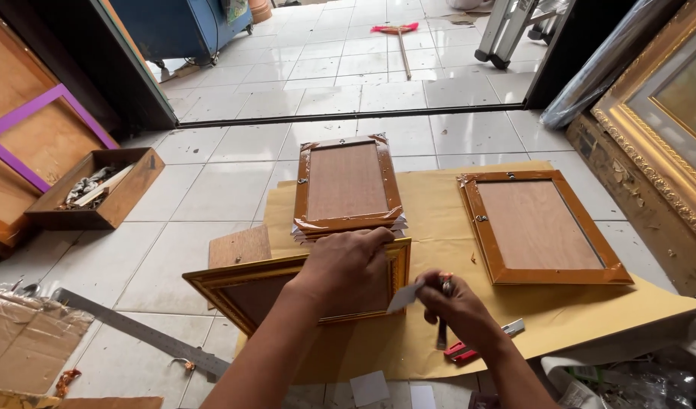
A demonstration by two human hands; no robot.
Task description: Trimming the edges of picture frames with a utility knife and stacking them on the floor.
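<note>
My left hand rests on the top edge of a gold picture frame that stands tilted on brown paper. My right hand holds a small white card between its fingers, with a dark-handled tool in the same hand, just right of the frame. A stack of brown wooden frames lies face down right behind the gold frame. Another brown frame lies face down to the right.
A red-handled tool lies on the paper by my right wrist. A metal ruler lies on the tiled floor at left, beside a wooden box of bits. An ornate gold frame leans at right. White cards lie near me.
</note>
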